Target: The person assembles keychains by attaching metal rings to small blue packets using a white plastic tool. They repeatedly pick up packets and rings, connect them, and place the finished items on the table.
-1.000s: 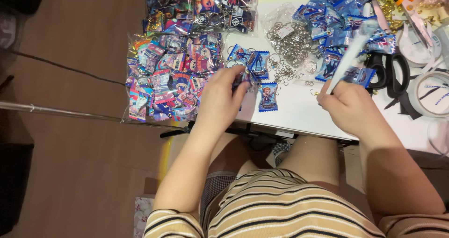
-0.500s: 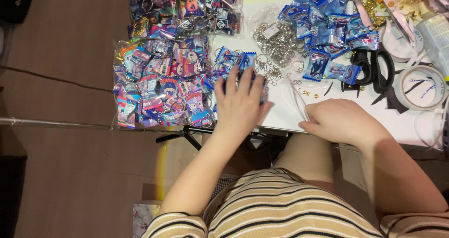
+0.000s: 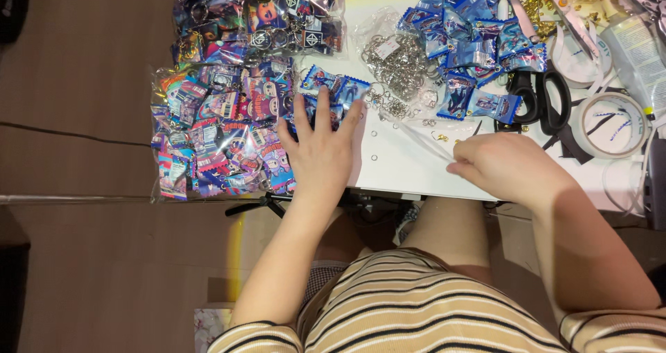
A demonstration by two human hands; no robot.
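Since half a second ago my left hand (image 3: 320,148) has slid a little forward over the blue packets (image 3: 331,89), and my right hand (image 3: 503,166) has drawn nearer the table's front edge.

Head view: my left hand lies flat, fingers spread apart, on the blue packets just left of the heap of metal key rings (image 3: 399,65). My right hand, right of and nearer me than that heap, is pinched together on a thin clear plastic sleeve (image 3: 427,139) lying on the white table (image 3: 402,169). Black scissors (image 3: 541,100) lie further right of the rings.
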